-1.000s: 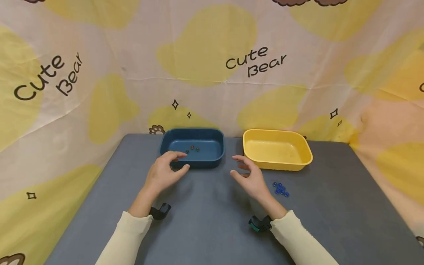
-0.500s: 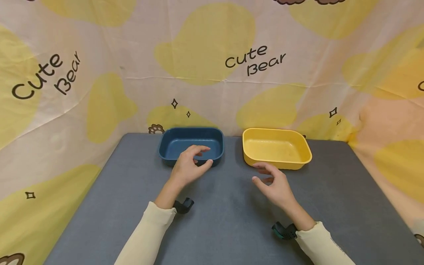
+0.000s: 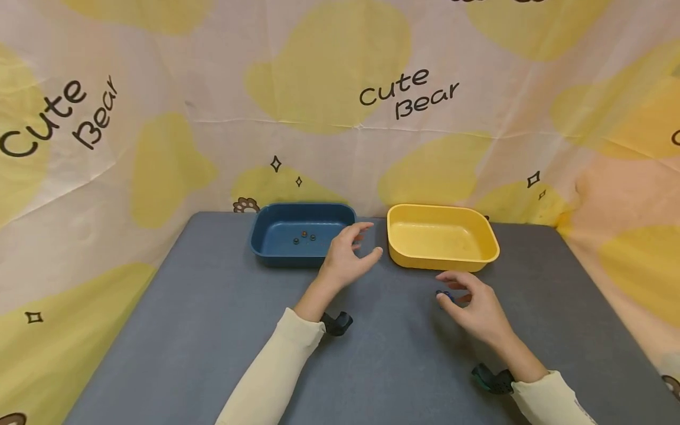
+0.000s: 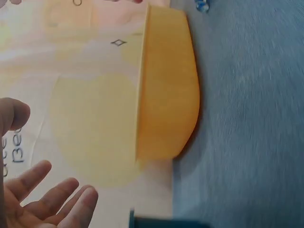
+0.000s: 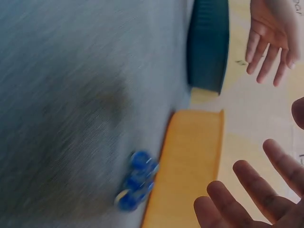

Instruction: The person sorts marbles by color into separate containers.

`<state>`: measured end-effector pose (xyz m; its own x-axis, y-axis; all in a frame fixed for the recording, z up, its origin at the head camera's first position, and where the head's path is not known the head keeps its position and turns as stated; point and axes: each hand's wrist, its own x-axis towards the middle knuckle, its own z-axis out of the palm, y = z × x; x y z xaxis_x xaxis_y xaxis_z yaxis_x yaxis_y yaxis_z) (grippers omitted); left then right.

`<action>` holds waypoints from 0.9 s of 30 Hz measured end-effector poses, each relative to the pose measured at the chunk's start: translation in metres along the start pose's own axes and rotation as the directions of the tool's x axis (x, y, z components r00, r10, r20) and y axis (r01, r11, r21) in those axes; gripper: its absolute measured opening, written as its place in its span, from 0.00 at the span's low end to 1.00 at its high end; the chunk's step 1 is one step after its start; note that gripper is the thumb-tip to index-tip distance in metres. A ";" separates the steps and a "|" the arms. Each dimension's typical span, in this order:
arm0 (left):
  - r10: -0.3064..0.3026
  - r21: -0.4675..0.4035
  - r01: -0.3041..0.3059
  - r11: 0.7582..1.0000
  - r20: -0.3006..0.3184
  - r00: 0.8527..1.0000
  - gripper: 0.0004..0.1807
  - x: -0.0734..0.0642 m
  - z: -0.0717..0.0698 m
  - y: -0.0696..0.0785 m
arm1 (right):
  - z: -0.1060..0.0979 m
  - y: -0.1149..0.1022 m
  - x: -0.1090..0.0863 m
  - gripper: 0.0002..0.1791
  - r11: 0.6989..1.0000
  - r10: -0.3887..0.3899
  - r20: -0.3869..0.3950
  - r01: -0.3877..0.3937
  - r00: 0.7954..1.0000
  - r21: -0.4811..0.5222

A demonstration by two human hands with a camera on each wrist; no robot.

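My left hand hovers at the right front corner of the blue tub, fingers loosely bent and holding nothing. Inside that tub lie 3 small dark marbles. In front of the yellow tub my right hand hangs over the table, thumb and fingers apart with nothing between them. Close to its fingertips is a cluster of blue marbles, mostly hidden behind the hand in the head view. The yellow tub holds nothing that shows.
Both tubs stand side by side at the back of the grey table, with a narrow gap between them. A patterned cloth hangs right behind. Each wrist wears a black camera mount.
Both hands have moved to the right: the left from the blue tub's front left to its right corner, the right to the blue marbles. Marbles and tubs stay in place.
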<state>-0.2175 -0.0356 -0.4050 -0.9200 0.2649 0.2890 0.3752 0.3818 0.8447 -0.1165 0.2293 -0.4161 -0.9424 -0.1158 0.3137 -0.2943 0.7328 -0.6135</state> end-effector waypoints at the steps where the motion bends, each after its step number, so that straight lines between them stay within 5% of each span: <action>1: -0.001 -0.010 0.001 1.000 0.003 1.000 0.27 0.001 0.005 0.000 | 0.000 0.003 -0.001 0.17 1.000 0.011 0.007 -0.011 1.000 -0.010; 14: -0.072 0.045 0.074 0.996 -0.039 0.997 0.32 0.016 0.057 -0.009 | -0.007 0.030 -0.008 0.16 0.972 0.095 0.120 -0.066 0.988 -0.226; 27: -0.167 -0.029 0.165 0.986 -0.083 0.983 0.30 0.030 0.083 -0.030 | -0.009 0.043 -0.005 0.11 0.919 0.090 0.179 -0.013 0.980 -0.393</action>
<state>-0.2464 0.0348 -0.4591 -0.9759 0.1234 0.1801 0.2148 0.3944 0.8935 -0.1228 0.2673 -0.4376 -0.9782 -0.1673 0.1228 -0.1961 0.9388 -0.2831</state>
